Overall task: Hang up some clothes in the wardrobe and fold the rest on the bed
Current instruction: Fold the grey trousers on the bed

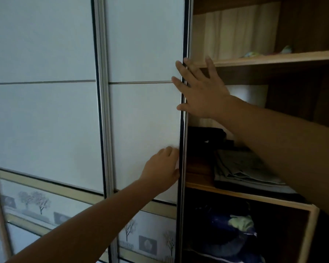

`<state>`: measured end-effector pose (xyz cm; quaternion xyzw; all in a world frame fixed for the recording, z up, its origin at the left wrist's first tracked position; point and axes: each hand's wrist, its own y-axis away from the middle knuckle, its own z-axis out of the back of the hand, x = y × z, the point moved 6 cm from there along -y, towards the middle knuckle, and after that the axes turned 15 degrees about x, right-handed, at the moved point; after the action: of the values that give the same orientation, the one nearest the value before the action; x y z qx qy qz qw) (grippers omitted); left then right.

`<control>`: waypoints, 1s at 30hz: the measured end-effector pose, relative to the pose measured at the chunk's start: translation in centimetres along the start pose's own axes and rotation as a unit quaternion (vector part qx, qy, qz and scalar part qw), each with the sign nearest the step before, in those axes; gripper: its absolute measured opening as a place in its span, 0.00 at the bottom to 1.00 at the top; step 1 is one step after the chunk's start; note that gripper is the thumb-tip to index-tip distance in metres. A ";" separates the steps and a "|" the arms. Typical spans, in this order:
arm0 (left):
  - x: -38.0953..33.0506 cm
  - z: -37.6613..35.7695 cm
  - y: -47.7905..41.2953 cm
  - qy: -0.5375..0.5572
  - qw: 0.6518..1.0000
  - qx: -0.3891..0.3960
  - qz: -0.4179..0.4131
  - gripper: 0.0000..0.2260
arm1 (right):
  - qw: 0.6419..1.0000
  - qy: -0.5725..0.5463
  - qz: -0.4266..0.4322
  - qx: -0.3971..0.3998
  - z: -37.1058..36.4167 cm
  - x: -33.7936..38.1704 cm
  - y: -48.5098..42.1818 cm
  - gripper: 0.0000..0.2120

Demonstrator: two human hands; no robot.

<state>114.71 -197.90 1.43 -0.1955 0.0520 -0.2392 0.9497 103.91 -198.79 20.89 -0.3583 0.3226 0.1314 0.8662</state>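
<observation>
Both my hands are at the right-hand edge of the white sliding wardrobe door, and I place everything else from that edge; my right hand is higher up, flat and spread wide, its fingertips lying on the white panel just left of the edge and its palm over the open side just right of it; my left hand is lower down, against the panel just left of the edge, with its fingers bent towards the dark frame; blur keeps me from telling whether they hook round the frame or only press on it.

The clothes lie right of the edge, inside the open wardrobe; a dark folded pile sits just beside the edge on a wooden shelf, level with my left hand; a grey-green folded garment lies on the same shelf, touching the dark pile and further right; below that shelf, in the next compartment down, is a dark blue bundle with a pale green patch on it.

Above my right hand, right of the edge, an upper shelf carries a small pale green thing, too blurred to name; left of the edge, beyond an aluminium upright, a second white door panel runs alongside; a printed band of bare trees crosses the lower part of both panels.
</observation>
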 end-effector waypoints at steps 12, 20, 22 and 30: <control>-11.5 -3.1 -4.8 -0.258 0.955 -0.059 -0.136 0.44 | 0.988 0.086 -0.094 0.086 -3.5 -11.3 10.5 0.39; -18.4 -4.1 -6.8 -0.291 0.937 -0.062 -0.182 0.54 | 0.966 0.151 -0.144 0.151 -4.8 -16.4 16.0 0.39; -19.9 -4.3 -7.3 -0.291 0.935 -0.060 -0.195 0.56 | 0.960 0.161 -0.156 0.165 -5.1 -17.6 17.1 0.39; -24.6 -4.8 -8.9 -0.307 0.918 -0.061 -0.243 0.55 | 0.942 0.196 -0.185 0.198 -6.0 -20.8 21.0 0.34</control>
<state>88.23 -195.09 0.68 -0.3231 -0.2766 -0.3870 0.8181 75.68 -188.06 20.00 -0.2515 0.4333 -0.1709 0.8484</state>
